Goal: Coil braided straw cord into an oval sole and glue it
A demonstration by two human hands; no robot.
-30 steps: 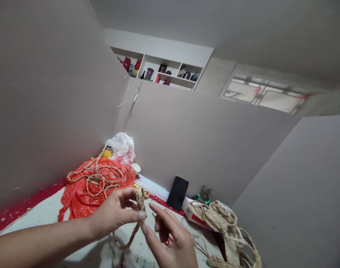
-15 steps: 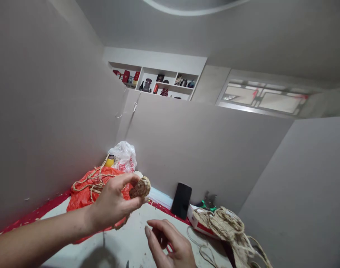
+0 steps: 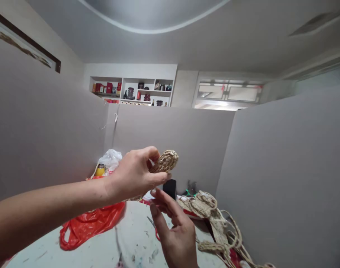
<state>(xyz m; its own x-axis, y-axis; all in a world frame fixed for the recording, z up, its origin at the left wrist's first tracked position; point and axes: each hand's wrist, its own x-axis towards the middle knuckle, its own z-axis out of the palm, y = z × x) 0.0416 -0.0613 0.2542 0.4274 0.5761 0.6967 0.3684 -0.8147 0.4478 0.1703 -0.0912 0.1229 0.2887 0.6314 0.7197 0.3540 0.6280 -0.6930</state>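
Note:
Raised above the table, my left hand (image 3: 136, 171) pinches a braided straw piece (image 3: 167, 160) between thumb and fingers. More braid shows below that hand, partly hidden by it. My right hand (image 3: 175, 223) is just below and to the right, its thumb and forefinger apart near the lower part of the braid; nothing shows between them. Scissors (image 3: 151, 222) with red handles lie on the table (image 3: 131, 238), partly behind my right hand. A bundle of straw braid and cord (image 3: 203, 204) rests at the right.
A red plastic bag (image 3: 94, 223) lies at the left, with a yellow jar (image 3: 100, 170) and a white plastic bag (image 3: 111, 158) behind it. A black phone (image 3: 170, 188) leans near the back panel (image 3: 170, 134), beside green-handled pliers (image 3: 191, 191). Grey partitions enclose the table.
The view has shifted and levelled. My left hand has lifted the braided piece and turned its coiled face more toward me. My right hand has moved up, closer to the left.

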